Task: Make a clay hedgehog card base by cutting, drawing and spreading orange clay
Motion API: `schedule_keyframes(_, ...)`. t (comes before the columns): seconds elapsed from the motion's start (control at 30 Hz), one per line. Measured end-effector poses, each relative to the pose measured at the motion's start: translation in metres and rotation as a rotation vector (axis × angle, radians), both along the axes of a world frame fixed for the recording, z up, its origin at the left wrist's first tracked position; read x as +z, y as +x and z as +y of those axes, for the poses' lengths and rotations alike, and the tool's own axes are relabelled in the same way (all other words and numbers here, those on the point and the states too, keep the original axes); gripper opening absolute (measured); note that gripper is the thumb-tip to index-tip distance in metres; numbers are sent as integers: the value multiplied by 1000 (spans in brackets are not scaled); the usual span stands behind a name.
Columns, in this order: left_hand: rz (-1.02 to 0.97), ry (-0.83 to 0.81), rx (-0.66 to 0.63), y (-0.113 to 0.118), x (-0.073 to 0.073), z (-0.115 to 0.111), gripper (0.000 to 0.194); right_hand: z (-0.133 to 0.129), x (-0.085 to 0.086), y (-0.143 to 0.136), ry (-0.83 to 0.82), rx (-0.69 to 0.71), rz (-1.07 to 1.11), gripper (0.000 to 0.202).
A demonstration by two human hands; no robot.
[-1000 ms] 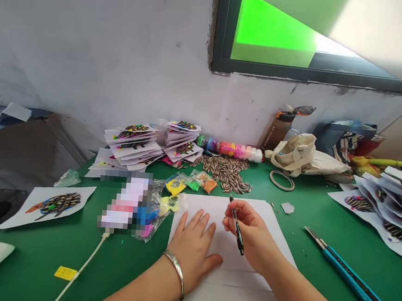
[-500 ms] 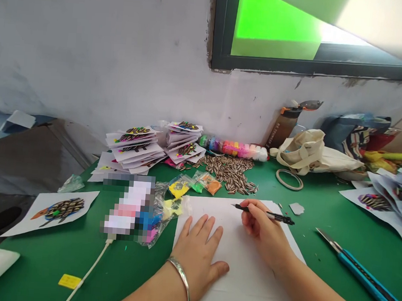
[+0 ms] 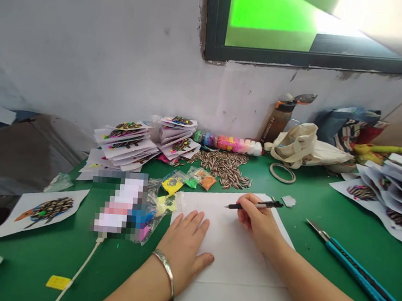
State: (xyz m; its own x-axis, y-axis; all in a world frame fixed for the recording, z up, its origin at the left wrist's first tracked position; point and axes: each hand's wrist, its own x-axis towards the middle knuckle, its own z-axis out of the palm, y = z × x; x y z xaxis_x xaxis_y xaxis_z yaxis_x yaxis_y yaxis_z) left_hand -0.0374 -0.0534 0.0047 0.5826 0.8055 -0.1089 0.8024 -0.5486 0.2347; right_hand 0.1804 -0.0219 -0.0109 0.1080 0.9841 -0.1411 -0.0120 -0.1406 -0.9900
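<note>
White paper [image 3: 226, 273] lies in front of me on the green table. Flat on its left side rests my left hand [image 3: 182, 246], fingers spread, a silver bangle on the wrist. My right hand [image 3: 256, 224] is closed around a black pen [image 3: 233, 206], its tip pointing left just over the upper part of the paper; I cannot tell whether it touches. Small bags of yellow [image 3: 172, 184] and orange clay [image 3: 207, 180] lie just beyond the paper. A heap of sunflower seeds [image 3: 225, 166] is behind them.
A blue utility knife [image 3: 358, 274] with its blade out lies at the right. Stacks of seed-decorated sheets stand at back left [image 3: 124, 147] and right [image 3: 389, 193]. A tape roll [image 3: 282, 173], canvas bag [image 3: 309, 147] and bottle [image 3: 277, 121] sit behind. A white cable [image 3: 80, 271] runs at left.
The whole view has shifted, so things appear farther left and slightly higher. My right hand has moved the pen a little relative to the paper; my left hand stays flat on it.
</note>
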Motion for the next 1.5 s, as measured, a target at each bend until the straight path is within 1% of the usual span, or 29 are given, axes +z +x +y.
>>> schedule_keyframes(0.17, -1, 37, 5, -3, -5, 4, 60, 0, 5, -1, 15, 37, -58, 10)
schedule_keyframes(0.33, -5, 45, 5, -2, -6, 3, 61, -8, 10, -9, 65, 89, -329, 6)
schedule_keyframes(0.4, -1, 36, 8, -1, -3, 2, 60, -11, 9, -13, 99, 130, -387, 7)
schedule_keyframes(0.5, 8, 20, 11, 0, 0, 2, 60, -14, 7, -15, 110, 179, -380, 9)
schedule_keyframes(0.7, 15, 13, 19, -2, 0, 4, 63, -9, 6, -11, 37, 189, -298, 7)
schedule_keyframes(0.97, 31, 9, 32, -3, -2, 4, 66, -9, 0, -13, 67, 192, -345, 6)
schedule_keyframes(1.2, 18, 25, 43, -4, -7, 4, 65, -10, 2, -14, 62, 191, -354, 7)
schedule_keyframes(1.5, 36, 39, 56, -2, -7, 4, 62, -9, 1, -13, 68, 189, -372, 7)
